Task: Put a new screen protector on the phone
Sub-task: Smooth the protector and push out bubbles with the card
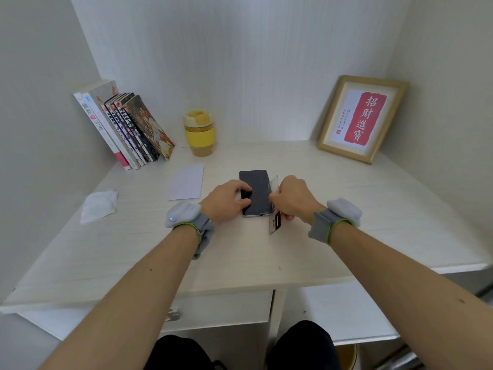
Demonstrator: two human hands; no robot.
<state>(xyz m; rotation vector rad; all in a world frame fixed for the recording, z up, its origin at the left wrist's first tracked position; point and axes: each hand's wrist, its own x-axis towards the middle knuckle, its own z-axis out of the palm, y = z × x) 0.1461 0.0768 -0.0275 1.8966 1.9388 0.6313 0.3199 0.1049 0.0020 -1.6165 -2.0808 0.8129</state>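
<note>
A dark phone point(256, 182) lies face up in the middle of the white desk point(346, 209). My left hand point(226, 200) rests on its left edge, with fingers curled onto the screen, holding it in place. My right hand point(293, 198) pinches a clear screen protector point(274, 206), which stands on edge along the phone's right side, tilted up from the screen. A dark tab shows at the protector's near end.
A white envelope-like paper point(186, 182) and a crumpled wipe point(98, 205) lie left of the phone. Leaning books point(125, 129) and a yellow cup point(199, 133) stand at the back, a framed picture point(362, 118) at the back right.
</note>
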